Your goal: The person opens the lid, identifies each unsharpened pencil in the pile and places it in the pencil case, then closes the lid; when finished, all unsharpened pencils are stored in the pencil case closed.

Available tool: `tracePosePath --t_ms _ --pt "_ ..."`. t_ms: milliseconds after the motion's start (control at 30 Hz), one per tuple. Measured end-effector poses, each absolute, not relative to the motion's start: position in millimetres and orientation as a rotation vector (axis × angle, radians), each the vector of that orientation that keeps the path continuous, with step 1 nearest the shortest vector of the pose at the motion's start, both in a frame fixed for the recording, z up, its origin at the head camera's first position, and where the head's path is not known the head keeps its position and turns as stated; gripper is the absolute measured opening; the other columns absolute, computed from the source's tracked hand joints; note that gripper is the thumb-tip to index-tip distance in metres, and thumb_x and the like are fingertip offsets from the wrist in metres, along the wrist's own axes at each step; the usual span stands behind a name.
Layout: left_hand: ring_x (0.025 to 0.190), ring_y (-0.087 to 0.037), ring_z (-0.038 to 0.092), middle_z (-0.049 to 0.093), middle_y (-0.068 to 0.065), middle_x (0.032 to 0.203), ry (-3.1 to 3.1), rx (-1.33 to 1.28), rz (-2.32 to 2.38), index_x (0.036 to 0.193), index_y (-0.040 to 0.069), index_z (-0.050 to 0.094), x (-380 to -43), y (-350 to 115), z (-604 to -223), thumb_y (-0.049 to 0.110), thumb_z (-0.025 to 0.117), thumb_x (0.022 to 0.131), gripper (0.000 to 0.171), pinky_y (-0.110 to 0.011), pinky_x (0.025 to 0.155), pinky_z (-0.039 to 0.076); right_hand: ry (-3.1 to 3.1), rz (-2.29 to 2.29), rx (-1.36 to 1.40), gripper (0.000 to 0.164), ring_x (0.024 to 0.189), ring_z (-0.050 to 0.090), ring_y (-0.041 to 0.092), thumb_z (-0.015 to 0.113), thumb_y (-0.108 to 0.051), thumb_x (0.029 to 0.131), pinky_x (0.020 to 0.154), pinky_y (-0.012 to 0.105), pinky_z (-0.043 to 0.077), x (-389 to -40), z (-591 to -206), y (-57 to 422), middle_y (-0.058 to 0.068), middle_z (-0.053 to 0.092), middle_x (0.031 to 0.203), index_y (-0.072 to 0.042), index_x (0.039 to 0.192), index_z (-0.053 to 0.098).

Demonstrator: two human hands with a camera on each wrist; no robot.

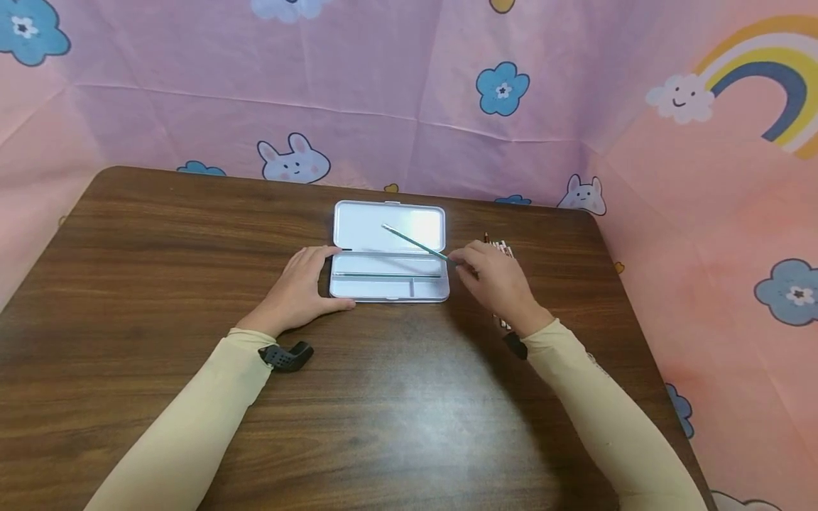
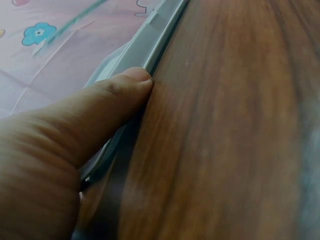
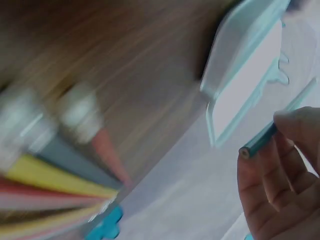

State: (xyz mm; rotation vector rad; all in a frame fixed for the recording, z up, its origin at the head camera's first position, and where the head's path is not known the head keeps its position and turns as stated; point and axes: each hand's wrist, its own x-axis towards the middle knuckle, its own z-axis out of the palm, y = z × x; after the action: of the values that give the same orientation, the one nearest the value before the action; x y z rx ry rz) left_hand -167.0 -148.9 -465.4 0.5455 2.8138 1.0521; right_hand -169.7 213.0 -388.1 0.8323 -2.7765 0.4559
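An open white pencil case (image 1: 364, 226) lies on the table, its lid tipped back away from me. My left hand (image 1: 297, 291) holds the case at its left end, thumb along the front edge and fingers near the hinge. In the left wrist view the thumb (image 2: 120, 90) presses on the case's side. My right hand (image 1: 498, 280) pinches a green pencil (image 1: 415, 243) by one end, just right of the case. The pencil slants up over the case toward the lid. Another thin green pencil (image 1: 383, 275) lies lengthwise inside the tray.
Several coloured pencils (image 3: 60, 170) lie together on the table, partly hidden under my right hand in the head view. The brown wooden table (image 1: 192, 227) ends at a patterned cloth (image 1: 377, 113) behind, with more cloth at the sides.
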Motion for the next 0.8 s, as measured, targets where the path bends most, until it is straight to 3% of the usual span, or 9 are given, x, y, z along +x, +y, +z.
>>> tracePosePath --t_ms 300,800 --pt "0.148 -0.034 0.032 0.038 -0.015 0.159 2.822 0.558 1.053 0.157 0.009 0.035 -167 -150 -466 0.055 0.085 0.080 0.104 -0.056 0.125 0.018 -2.855 0.293 1.018 0.022 0.095 0.066 0.017 0.065 -0.010 0.101 0.066 0.034 0.058 -187 -404 165 0.001 0.072 0.108 -0.017 0.117 0.078" --pt "0.147 -0.033 0.033 0.039 -0.014 0.158 2.814 0.541 1.059 0.157 0.009 0.035 -168 -149 -467 0.057 0.085 0.080 0.103 -0.056 0.126 0.017 -3.026 0.274 1.054 0.023 0.092 0.067 0.014 0.063 -0.009 0.103 0.078 0.037 0.059 -203 -404 145 0.000 0.074 0.108 -0.017 0.117 0.079"
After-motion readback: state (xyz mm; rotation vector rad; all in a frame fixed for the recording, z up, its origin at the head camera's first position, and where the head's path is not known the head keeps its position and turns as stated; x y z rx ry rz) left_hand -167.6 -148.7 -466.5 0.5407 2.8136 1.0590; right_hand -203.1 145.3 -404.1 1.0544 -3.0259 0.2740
